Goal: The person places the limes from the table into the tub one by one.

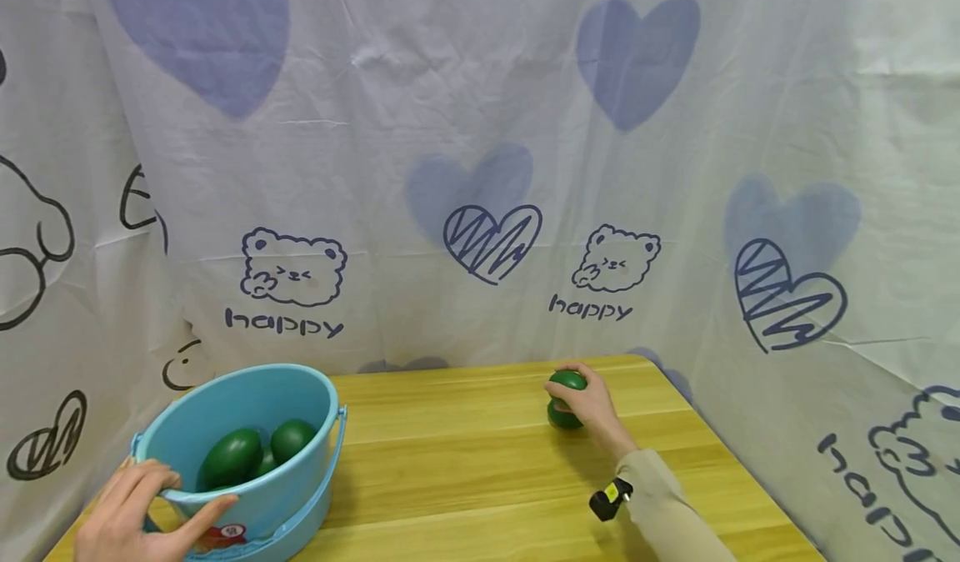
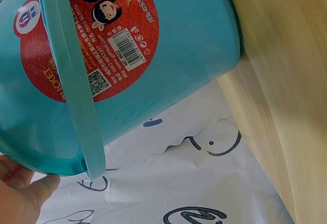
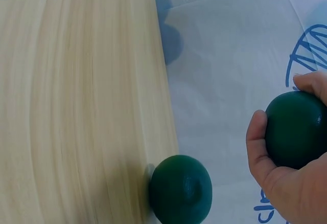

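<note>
Green ball (image 1: 567, 379) in the right hand (image 1: 592, 408), fingers curled round it, held just above a second green ball (image 1: 561, 418) that rests on the wooden table (image 1: 465, 454) near its far right corner; the right wrist view shows the held ball (image 3: 296, 129) clear of the lower one (image 3: 180, 188). Toward the near left corner stands a blue bucket (image 1: 300, 495), with green oval pieces (image 1: 232, 457) inside, at least two, perhaps a third half hidden between them. Left hand (image 1: 138, 512) grips the bucket's near rim, thumb outside, fingers over the edge; the left wrist view shows a red label (image 2: 92, 35) on the bucket wall and its handle (image 2: 76, 96) lying down the side. White cloth printed with hearts and bears (image 1: 480, 170) hangs behind and to both sides of the table.
</note>
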The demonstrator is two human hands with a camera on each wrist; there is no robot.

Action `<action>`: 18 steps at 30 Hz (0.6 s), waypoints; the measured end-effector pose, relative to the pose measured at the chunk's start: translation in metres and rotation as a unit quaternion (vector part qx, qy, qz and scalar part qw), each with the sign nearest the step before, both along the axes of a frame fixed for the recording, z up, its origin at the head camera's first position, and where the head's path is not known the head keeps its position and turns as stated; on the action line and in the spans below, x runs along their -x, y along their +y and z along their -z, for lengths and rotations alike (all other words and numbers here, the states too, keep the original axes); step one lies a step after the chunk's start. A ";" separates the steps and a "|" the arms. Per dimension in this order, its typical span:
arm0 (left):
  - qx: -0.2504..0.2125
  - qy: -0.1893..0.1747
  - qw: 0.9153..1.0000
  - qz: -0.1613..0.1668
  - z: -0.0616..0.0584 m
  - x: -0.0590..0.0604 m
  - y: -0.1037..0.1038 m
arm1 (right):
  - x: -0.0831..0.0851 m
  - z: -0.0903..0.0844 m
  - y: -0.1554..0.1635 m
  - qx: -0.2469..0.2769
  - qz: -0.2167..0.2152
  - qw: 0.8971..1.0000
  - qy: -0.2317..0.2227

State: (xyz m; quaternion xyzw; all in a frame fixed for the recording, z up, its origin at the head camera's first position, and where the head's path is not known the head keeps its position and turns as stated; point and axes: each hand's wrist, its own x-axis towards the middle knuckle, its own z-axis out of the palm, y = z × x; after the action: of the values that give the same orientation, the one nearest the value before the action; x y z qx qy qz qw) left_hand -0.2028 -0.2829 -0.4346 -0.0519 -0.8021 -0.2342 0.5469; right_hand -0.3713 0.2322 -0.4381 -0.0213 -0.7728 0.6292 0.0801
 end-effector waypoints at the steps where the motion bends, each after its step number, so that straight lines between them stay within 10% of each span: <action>1: 0.000 -0.002 1.000 -0.001 0.000 0.000 0.000 | 0.000 0.000 -0.001 0.000 -0.002 1.000 0.000; 18: 0.000 -0.009 1.000 0.001 -0.002 -0.002 0.001 | -0.009 -0.007 -0.036 -0.010 -0.073 0.997 0.018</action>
State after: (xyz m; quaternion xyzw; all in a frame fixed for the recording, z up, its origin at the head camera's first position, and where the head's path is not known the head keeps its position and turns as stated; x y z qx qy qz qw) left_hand -0.2011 -0.2815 -0.4322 -0.0508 -0.8068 -0.2351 0.5397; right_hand -0.3627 0.1958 -0.4310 0.0468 -0.7773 0.6256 0.0482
